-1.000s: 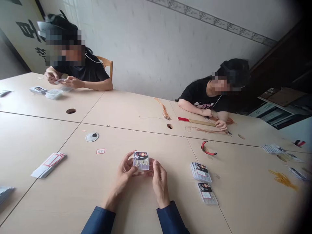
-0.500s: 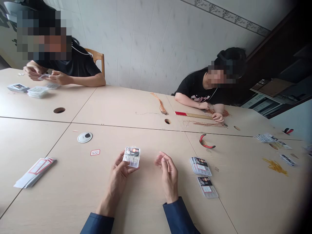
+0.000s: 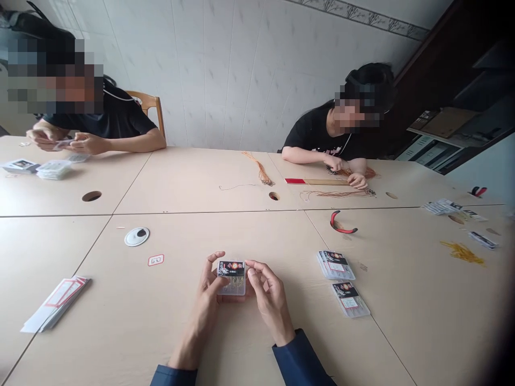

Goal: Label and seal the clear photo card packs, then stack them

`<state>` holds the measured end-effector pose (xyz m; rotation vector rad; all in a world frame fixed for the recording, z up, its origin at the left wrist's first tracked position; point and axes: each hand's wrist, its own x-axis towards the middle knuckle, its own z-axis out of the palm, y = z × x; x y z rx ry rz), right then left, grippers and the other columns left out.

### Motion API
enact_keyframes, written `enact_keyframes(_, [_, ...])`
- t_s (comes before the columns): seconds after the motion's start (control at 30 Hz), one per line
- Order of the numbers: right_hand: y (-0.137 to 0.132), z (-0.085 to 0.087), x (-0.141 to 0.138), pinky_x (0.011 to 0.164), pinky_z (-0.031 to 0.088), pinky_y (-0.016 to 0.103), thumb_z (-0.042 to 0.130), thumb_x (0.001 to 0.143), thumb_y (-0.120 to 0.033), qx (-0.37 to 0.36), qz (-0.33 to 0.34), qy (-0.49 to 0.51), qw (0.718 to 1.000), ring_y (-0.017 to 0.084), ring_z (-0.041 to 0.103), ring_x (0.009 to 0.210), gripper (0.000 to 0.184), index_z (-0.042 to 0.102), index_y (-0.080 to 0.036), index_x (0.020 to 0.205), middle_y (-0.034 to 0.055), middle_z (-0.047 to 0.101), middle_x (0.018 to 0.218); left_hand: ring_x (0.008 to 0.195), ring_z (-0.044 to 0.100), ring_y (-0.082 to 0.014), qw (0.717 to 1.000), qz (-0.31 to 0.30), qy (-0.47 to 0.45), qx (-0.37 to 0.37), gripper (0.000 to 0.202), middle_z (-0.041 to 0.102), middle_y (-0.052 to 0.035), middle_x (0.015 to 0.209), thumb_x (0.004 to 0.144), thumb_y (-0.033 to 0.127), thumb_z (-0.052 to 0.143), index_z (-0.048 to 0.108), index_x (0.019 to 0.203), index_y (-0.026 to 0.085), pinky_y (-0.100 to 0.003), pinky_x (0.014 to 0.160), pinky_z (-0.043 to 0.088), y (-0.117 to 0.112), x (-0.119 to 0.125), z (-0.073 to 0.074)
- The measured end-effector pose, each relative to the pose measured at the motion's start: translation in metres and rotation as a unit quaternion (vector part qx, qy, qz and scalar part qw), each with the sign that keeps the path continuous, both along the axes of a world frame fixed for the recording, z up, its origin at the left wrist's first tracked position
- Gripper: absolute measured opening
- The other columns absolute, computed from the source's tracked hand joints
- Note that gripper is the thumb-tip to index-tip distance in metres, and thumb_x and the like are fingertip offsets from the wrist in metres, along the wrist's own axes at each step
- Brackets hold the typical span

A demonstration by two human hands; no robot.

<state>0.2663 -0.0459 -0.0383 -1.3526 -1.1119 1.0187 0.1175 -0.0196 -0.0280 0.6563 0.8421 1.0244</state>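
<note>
Over the pale wooden surface (image 3: 281,236), the left hand (image 3: 206,292) cradles a labelled clear plastic box (image 3: 231,279) in curled fingers (image 3: 211,279), right hand (image 3: 270,297) fingertips (image 3: 250,268) pinching its edge for a steady two-handed hold, two stacks of packets (image 3: 336,265) (image 3: 351,299) nearby.

No wording can be read anywhere in view. The clear plastic box (image 3: 231,277) at lower centre carries a black label with a red emblem, its characters too small to resolve; the two stacked packs (image 3: 345,298) at right show similar black headers, equally illegible. The white cards (image 3: 56,303) at lower left and the small tag (image 3: 155,260) left of centre show only red outlines, with any print unreadable.
</note>
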Motion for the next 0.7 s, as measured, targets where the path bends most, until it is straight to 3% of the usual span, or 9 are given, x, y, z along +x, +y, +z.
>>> enact_keyframes(0.17, [-0.0009, 0.0004, 0.0004, 0.074, 0.054, 0.027, 0.056, 0.094, -0.051, 0.005, 0.001, -0.009, 1.0, 0.022, 0.065, 0.096, 0.039, 0.067, -0.019, 0.114, 0.0101, 0.069, 0.109, 0.081, 0.068, -0.0233, 1.0, -0.012, -0.016, -0.011, 0.044, 0.066, -0.01, 0.108, 0.084, 0.039, 0.063, 0.053, 0.122, 0.021, -0.031, 0.058, 0.058, 0.0007, 0.0019, 0.0054])
enact_keyframes(0.27, [-0.0012, 0.0017, -0.0002, 0.07, 0.053, 0.026, 0.056, 0.094, -0.05, 0.012, 0.0, -0.02, 1.0, 0.02, 0.066, 0.089, 0.039, 0.067, -0.018, 0.113, 0.0097, 0.07, 0.105, 0.076, 0.068, -0.0202, 1.0, -0.018, -0.008, 0.008, 0.035, 0.067, -0.0074, 0.101, 0.085, 0.041, 0.064, 0.054, 0.112, 0.021, -0.03, 0.059, 0.059, 0.0014, 0.0045, 0.0051])
enact_keyframes(0.43, [-0.0032, 0.0058, -0.0029, 0.068, 0.053, 0.024, 0.056, 0.094, -0.047, 0.026, 0.004, -0.015, 1.0, 0.018, 0.065, 0.085, 0.036, 0.066, -0.017, 0.11, 0.0087, 0.069, 0.099, 0.065, 0.064, -0.0161, 0.997, 0.002, 0.06, 0.046, 0.038, 0.065, -0.0036, 0.09, 0.078, 0.043, 0.074, 0.054, 0.102, 0.021, -0.029, 0.054, 0.058, 0.0004, 0.0084, 0.0019])
enact_keyframes(0.6, [-0.0032, 0.0073, -0.0044, 0.064, 0.052, 0.024, 0.057, 0.093, -0.048, 0.023, -0.006, -0.017, 1.0, 0.018, 0.065, 0.079, 0.036, 0.067, -0.016, 0.106, 0.0086, 0.07, 0.094, 0.063, 0.063, -0.0155, 0.996, 0.0, 0.073, 0.053, 0.036, 0.066, -0.0034, 0.089, 0.08, 0.045, 0.072, 0.055, 0.101, 0.021, -0.029, 0.053, 0.058, -0.0004, 0.0095, 0.0027])
enact_keyframes(0.7, [-0.0024, 0.0074, -0.0044, 0.064, 0.052, 0.024, 0.056, 0.093, -0.048, 0.027, -0.015, -0.022, 0.999, 0.018, 0.064, 0.078, 0.037, 0.066, -0.015, 0.107, 0.0084, 0.069, 0.092, 0.073, 0.066, -0.0188, 0.997, 0.006, 0.064, 0.038, 0.037, 0.067, -0.0056, 0.095, 0.08, 0.046, 0.07, 0.058, 0.106, 0.022, -0.028, 0.055, 0.058, -0.0008, 0.0092, 0.0034])
